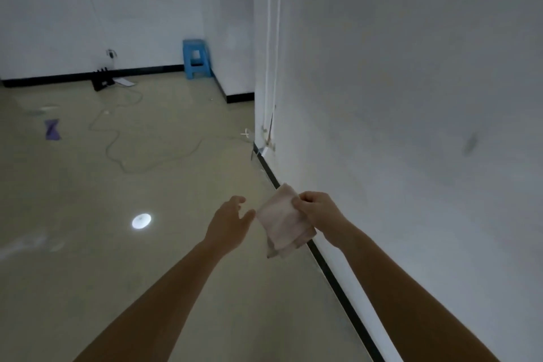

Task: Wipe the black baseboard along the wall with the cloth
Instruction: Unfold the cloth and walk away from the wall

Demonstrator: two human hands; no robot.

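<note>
A black baseboard (338, 282) runs along the foot of the white wall (411, 126) on the right, from the near corner to the wall's end. My right hand (318, 209) pinches the upper edge of a folded pale pink cloth (283, 222), which hangs in the air just in front of the baseboard. Just left of the cloth is my left hand (232, 220), its fingers spread and relaxed, holding nothing and apart from the fabric. Part of the baseboard is hidden behind the cloth and my right arm.
A blue plastic stool (197, 59) stands in the far corner. A thin cable (129, 156) loops across the beige floor toward a black device (102, 81) by the back wall. A purple object (53, 130) lies at the left. Loose wires (266, 138) hang at the wall's end.
</note>
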